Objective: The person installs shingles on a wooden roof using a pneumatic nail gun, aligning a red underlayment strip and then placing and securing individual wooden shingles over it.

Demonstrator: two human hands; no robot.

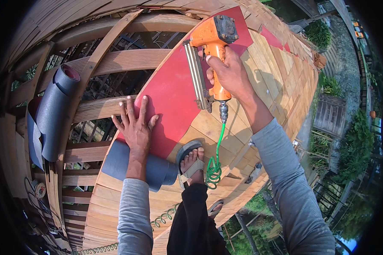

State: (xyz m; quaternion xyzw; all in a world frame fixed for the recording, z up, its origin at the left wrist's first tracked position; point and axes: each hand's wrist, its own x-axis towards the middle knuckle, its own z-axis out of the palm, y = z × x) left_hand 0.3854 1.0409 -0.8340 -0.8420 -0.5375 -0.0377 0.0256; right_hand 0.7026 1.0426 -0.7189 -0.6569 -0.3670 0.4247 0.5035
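Grey sleeves [283, 170] cover both forearms, and between them a dark trouser leg [195, 221] runs down to a sandalled foot [191, 161] on the wooden shingles [238, 123]. The right hand [230, 72] has its grip wrapped round the handle of an orange nail gun [206, 34], held above the red sheet [174, 91] — whether the tool's nose touches it, I cannot tell. A green hose [220, 142] drops from the fitting at the handle's end and gathers in coils beside the foot. The left hand [135, 127] grips nothing: it lies palm down, fingers spread, at the sheet's left edge. Under that wrist sits a dark roll [115, 160], at the lower end of the sheet, which lies spread over the shingles. Farther left, a second roll [57, 112], dark outside and red within, rests on open wooden beams [132, 59]. Far beyond, to the right — plants [351, 144] and a grey path [347, 63].
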